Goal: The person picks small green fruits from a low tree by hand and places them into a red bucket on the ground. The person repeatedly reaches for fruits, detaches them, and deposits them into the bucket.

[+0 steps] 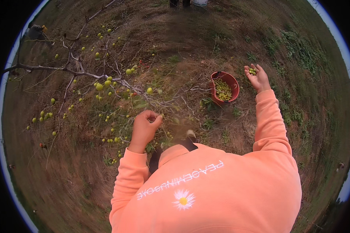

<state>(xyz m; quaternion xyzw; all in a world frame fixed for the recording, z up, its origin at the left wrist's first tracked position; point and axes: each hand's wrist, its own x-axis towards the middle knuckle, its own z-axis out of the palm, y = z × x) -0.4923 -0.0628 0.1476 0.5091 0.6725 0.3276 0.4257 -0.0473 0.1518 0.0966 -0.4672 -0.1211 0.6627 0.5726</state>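
Note:
My left hand (145, 126) is at a thorny branch (96, 76) dotted with round yellow-green fruits (99, 86); thumb and forefinger are pinched together on a small yellowish-green thing, likely a fruit, at the fingertips. Out to the right, my right hand (258, 78) is palm up with several small green fruits (252, 71) cupped in it. Between the hands a red bucket (236, 91) stands on the ground, partly filled with small green and yellowish fruits (222, 90). My right hand is beside the bucket's right side, apart from it.
Bare thorny twigs (192, 87) reach from the branch across to the bucket. Dry grass and green weeds (270, 45) cover the ground. At the top edge stand a white bucket (200, 2) and a person's dark-clad legs (180, 3). A dark container (36, 32) is at the upper left.

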